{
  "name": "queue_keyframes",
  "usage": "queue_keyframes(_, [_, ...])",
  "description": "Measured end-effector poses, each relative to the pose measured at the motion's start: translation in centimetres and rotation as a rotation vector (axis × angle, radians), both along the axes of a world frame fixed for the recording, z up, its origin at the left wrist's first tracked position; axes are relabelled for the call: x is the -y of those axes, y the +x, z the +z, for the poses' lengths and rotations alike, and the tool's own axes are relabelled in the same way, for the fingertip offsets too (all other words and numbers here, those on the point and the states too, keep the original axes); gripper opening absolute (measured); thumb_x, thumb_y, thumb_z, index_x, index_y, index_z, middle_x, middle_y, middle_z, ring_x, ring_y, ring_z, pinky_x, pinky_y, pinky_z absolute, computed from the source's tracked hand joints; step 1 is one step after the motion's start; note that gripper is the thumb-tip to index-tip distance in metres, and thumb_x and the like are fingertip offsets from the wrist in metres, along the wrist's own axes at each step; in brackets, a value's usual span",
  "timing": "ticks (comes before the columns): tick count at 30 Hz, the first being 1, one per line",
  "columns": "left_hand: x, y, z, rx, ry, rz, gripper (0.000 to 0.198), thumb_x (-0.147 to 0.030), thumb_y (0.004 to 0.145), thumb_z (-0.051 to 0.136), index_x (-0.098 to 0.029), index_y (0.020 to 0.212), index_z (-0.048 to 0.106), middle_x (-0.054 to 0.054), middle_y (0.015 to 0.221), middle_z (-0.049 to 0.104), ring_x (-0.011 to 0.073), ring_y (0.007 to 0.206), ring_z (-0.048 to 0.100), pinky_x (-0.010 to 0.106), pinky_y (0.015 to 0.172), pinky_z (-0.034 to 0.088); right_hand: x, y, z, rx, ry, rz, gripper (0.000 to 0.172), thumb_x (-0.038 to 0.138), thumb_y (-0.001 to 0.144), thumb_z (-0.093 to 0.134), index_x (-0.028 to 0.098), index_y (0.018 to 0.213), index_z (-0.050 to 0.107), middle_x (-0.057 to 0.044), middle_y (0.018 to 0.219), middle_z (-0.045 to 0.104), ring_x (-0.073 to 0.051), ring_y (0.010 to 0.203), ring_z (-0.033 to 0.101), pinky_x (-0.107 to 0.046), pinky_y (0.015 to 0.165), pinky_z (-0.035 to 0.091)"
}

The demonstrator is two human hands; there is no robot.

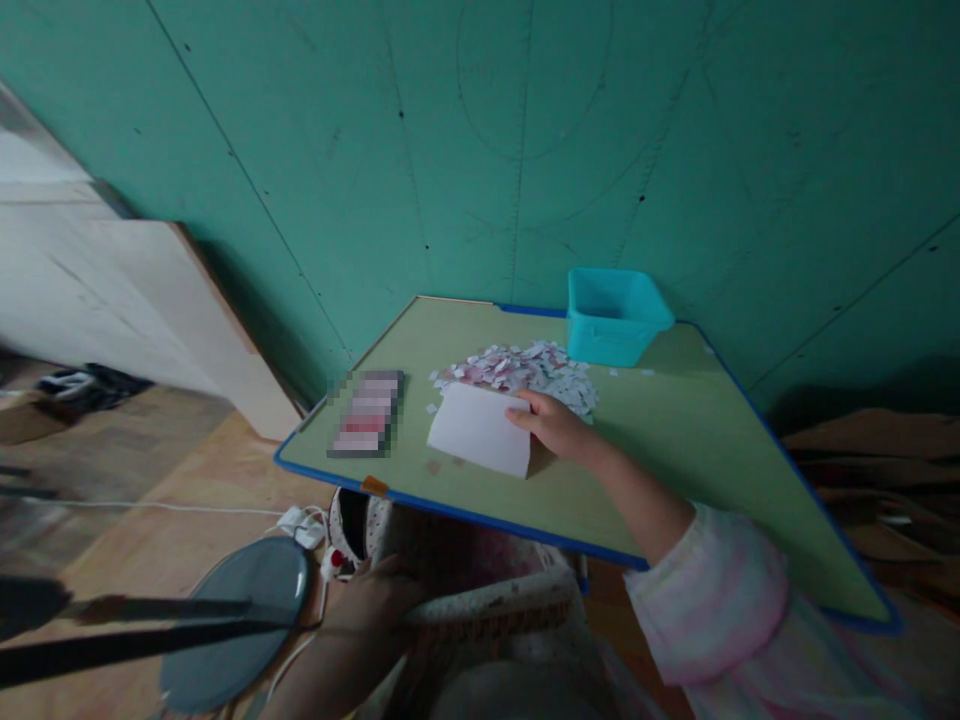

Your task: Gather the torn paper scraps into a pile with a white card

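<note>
My right hand rests on the green table and grips the right edge of a white sheet of paper. Just behind the sheet lies a heap of small white and pink paper scraps. My left hand is down below the table's front edge, its fingers closed on the rim of a woven basket.
A turquoise plastic tub stands at the table's back edge by the green wall. A blurred-out flat object lies on the table's left. On the wooden floor are a round grey plate, white cables and a plug.
</note>
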State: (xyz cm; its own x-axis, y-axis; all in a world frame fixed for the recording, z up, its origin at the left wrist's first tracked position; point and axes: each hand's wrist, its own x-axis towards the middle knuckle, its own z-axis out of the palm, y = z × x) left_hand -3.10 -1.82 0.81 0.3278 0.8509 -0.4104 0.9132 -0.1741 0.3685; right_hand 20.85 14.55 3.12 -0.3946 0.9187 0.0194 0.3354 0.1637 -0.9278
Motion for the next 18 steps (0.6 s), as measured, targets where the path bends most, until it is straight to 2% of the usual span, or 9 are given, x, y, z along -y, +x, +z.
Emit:
queue_keyframes(3, [0.0, 0.1, -0.1, 0.016, 0.014, -0.012, 0.026, -0.012, 0.063, 0.047, -0.02, 0.075, 0.069, 0.007, 0.088, 0.066, 0.0206, 0.079, 0.058, 0.03, 0.07, 0.042, 0.2, 0.1, 0.3, -0.024, -0.04, 0.074, 0.018, 0.032, 0.075, 0.053, 0.015, 0.082, 0.058, -0.001, 0.073, 0.059, -0.011, 0.063, 0.052, -0.022, 0.055, 0.037])
queue_keyframes(9, [0.2, 0.0, -0.5, 0.027, 0.034, -0.019, 0.024, -0.013, 0.063, 0.049, -0.02, 0.075, 0.069, 0.008, 0.087, 0.065, 0.0218, 0.079, 0.058, 0.03, 0.07, 0.042, 0.5, 0.3, 1.3, -0.063, 0.072, 0.03, 0.024, 0.035, 0.079, 0.05, 0.016, 0.09, 0.059, -0.001, 0.077, 0.061, -0.012, 0.067, 0.054, -0.023, 0.059, 0.041])
queue_keyframes(12, [0.2, 0.1, -0.5, 0.04, 0.059, 0.001, 0.025, -0.012, 0.062, 0.048, -0.019, 0.073, 0.069, 0.008, 0.086, 0.065, 0.0228, 0.079, 0.058, 0.031, 0.07, 0.042, 1.7, -0.3, 1.7, -0.018, 0.194, 0.064, 0.024, 0.033, 0.081, 0.049, 0.017, 0.094, 0.061, -0.003, 0.086, 0.065, -0.014, 0.074, 0.058, -0.026, 0.067, 0.044])
queue_keyframes(15, [0.3, 0.3, -0.3, 0.069, 0.068, 0.009, 0.028, -0.01, 0.061, 0.046, -0.018, 0.074, 0.07, 0.01, 0.089, 0.066, 0.0245, 0.083, 0.059, 0.032, 0.074, 0.042, 2.9, -1.0, 1.8, 0.057, 0.43, 0.147, 0.024, 0.024, 0.082, 0.047, 0.022, 0.1, 0.063, -0.004, 0.1, 0.066, -0.015, 0.091, 0.059, -0.028, 0.08, 0.043])
queue_keyframes(18, [0.4, 0.5, 0.0, 0.082, 0.044, 0.003, 0.028, -0.01, 0.061, 0.046, -0.017, 0.076, 0.069, 0.01, 0.091, 0.067, 0.0242, 0.085, 0.059, 0.03, 0.074, 0.042, 3.5, -1.4, 1.3, 0.112, 0.543, 0.249, 0.029, 0.011, 0.078, 0.045, 0.022, 0.097, 0.064, -0.003, 0.099, 0.067, -0.014, 0.094, 0.059, -0.029, 0.085, 0.042])
